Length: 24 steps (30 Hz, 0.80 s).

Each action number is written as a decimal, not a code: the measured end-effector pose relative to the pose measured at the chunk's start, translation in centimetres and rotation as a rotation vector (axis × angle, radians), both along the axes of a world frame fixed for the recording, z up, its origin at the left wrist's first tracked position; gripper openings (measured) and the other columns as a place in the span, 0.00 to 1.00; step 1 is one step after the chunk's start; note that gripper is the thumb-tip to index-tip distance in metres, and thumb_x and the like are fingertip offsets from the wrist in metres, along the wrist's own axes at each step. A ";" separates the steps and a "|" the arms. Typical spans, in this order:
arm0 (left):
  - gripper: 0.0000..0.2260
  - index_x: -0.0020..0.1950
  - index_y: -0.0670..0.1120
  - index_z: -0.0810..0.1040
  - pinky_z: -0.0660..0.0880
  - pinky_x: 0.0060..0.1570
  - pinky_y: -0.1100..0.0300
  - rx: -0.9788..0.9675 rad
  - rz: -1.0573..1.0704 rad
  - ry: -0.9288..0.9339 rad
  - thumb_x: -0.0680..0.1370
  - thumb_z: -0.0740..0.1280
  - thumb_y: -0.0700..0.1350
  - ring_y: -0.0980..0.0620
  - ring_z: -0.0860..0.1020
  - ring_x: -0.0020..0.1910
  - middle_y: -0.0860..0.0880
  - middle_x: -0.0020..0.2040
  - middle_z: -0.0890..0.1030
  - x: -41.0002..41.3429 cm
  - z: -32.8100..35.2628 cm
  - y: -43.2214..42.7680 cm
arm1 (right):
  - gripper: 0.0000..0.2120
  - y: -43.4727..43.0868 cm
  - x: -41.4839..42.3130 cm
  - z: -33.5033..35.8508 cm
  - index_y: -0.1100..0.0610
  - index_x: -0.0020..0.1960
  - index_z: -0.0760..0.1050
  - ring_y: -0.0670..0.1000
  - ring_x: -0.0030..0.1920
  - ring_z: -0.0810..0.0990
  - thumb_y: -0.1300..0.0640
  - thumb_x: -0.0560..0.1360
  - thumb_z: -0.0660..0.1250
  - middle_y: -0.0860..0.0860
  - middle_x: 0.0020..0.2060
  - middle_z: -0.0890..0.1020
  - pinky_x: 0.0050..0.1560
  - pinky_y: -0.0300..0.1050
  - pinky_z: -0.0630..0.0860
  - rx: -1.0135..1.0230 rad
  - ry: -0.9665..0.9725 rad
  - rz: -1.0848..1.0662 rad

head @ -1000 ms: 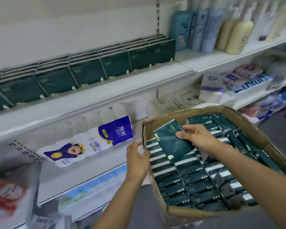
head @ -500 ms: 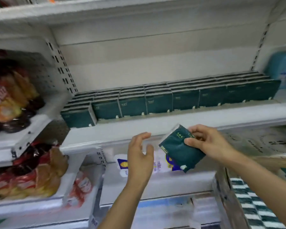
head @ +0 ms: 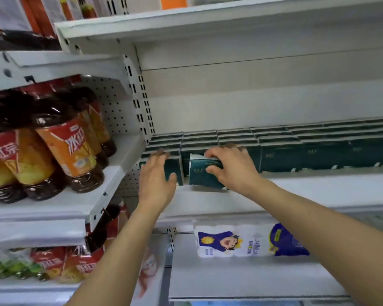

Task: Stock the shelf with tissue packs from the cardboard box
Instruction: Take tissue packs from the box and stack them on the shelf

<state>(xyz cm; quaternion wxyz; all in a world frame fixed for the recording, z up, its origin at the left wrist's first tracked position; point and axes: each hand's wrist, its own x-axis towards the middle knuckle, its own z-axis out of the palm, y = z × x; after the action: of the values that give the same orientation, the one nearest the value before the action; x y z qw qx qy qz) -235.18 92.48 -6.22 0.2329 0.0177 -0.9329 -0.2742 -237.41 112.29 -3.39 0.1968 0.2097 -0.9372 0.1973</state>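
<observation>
Up at the shelf front – slotting in one more pack, prob. late in the job

Going by the shelf: mostly stocked at this level. Behind and to the right of the fingertips, a long row of dark green tissue packs, standing several deep, running out to the frame edge. Stock remaining unknown – cardboard box out of view. So an est. only: far along for this row, can't say for the box.

Left of the fingers: slotted upright and perforated side panel closing off the row's end. Hard stop, no room to shove packs that way. Beyond that, drink bottles in the next bay, well apart. Above the knuckles: lots of open height up to the upper shelf, so easy access from front or top. Below the wrists: bare white strip of shelf just ahead of the row, then a toilet-roll pack one level down.

W/ left hand: laid flat, fingers straight, on the face of the end pack, fingertips over its top edge, prob. steadying it. W/ right hand: curled round the new pack, fingers over the top, thumb on the front face, holding it tilted w/ lower edge at the shelf, just beside the end pack and in front of the row. Narrow gap between the two packs.

Left to do, at a guess: stand it upright, push it back flush, go for more.
</observation>
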 end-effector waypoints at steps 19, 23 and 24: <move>0.26 0.74 0.50 0.63 0.48 0.76 0.49 -0.316 -0.050 -0.051 0.77 0.66 0.45 0.51 0.60 0.75 0.50 0.75 0.65 -3.8 -0.2 -2.3 | 0.15 -3.2 -5.5 -3.9 0.61 0.62 0.75 0.54 0.65 0.63 0.59 0.76 0.68 0.55 0.63 0.73 0.54 0.57 0.78 0.024 0.144 0.076; 0.25 0.73 0.50 0.65 0.51 0.76 0.47 -0.239 -0.047 -0.014 0.77 0.67 0.47 0.49 0.64 0.72 0.49 0.72 0.68 -2.8 0.7 -1.0 | 0.24 -2.5 -4.3 -3.2 0.55 0.71 0.68 0.58 0.71 0.61 0.53 0.77 0.68 0.53 0.72 0.64 0.67 0.54 0.67 0.042 0.178 0.040; 0.24 0.72 0.50 0.66 0.54 0.75 0.48 -0.182 -0.052 0.013 0.78 0.67 0.47 0.48 0.65 0.71 0.49 0.71 0.69 -2.3 0.9 -0.2 | 0.24 -2.0 -3.7 -3.2 0.55 0.70 0.69 0.59 0.70 0.64 0.54 0.76 0.69 0.54 0.71 0.66 0.67 0.55 0.68 0.012 0.223 0.032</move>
<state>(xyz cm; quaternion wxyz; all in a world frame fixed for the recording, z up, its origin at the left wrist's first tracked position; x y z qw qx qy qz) -237.49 92.26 -5.29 0.2322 -0.0296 -0.9526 -0.1942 -241.10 110.33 -6.55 0.2955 0.2467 -0.9072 0.1701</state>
